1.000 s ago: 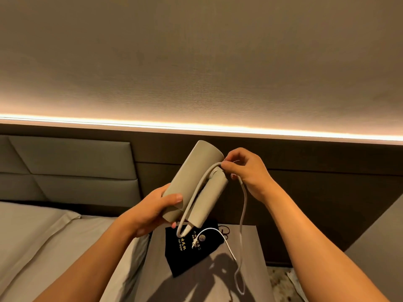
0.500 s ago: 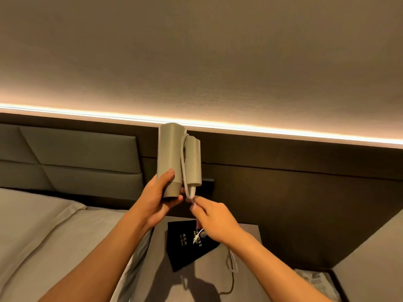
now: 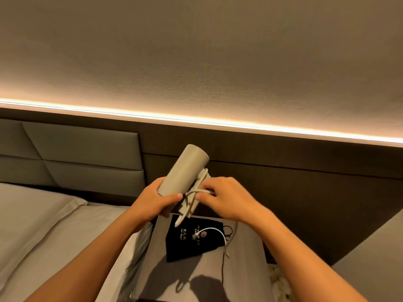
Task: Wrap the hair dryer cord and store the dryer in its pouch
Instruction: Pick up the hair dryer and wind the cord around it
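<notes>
The left hand (image 3: 157, 198) gripped the dryer (image 3: 185, 171) by the lower end of its barrel, thumb across the front, holding it tilted above the worktop (image 3: 244, 271). The right hand (image 3: 226, 200) pinched the cord (image 3: 197, 191) against the folded handle, where the cord crossed itself; the slack trailed down past the wrist to the worktop. The black pouch (image 3: 192, 238) lay flat there, just below the dryer, a thin white cable (image 3: 214, 231) curving over it. The bed (image 3: 54, 225) lay to the left.
</notes>
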